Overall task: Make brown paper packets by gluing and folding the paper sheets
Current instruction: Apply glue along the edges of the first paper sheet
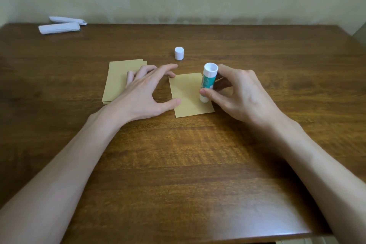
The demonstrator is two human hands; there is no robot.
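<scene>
Brown paper sheet (190, 95) lies flat mid-table. The left hand (146, 93), fingers spread and holding nothing, touches its left edge. The right hand (241, 93) pinches the glue stick (208, 81) on end on the sheet's right side — stack of sheets (118, 79) just left, white cap (179, 53) beyond.

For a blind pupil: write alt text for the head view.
A right hand holds an uncapped white and green glue stick on a single brown paper sheet steadied by the left hand. A stack of brown sheets and a white cap lie on the wooden table.
</scene>
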